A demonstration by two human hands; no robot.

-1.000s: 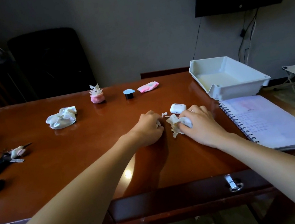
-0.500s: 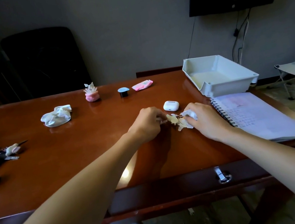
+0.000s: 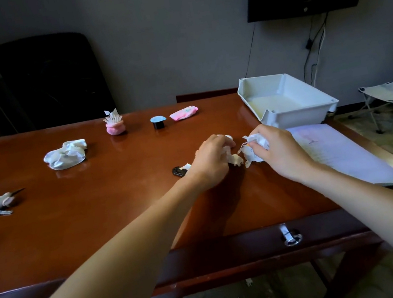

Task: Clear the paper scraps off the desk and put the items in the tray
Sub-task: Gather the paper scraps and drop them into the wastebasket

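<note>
Now you are gathering torn white paper scraps [image 3: 240, 161] just left of white plastic tray [image 3: 288, 112]. Right hand [image 3: 277, 150] curling around crumpled wad; left hand [image 3: 212, 162] pinching loose bits. Scraps featherlight, flimsy — scoop from outer edges.

Bench [image 3: 102, 216]: glossy polished reddish wood, reflective. Tray [image 3: 299, 116]: smooth matt white plastic. Scraps [image 3: 253, 151]: crumpled white paper, rough-edged. Socks [image 3: 65, 155]: soft white cloth. Notebook [image 3: 341, 150]: matt paper. Drawer pull [image 3: 292, 238]: shiny metal.
</note>
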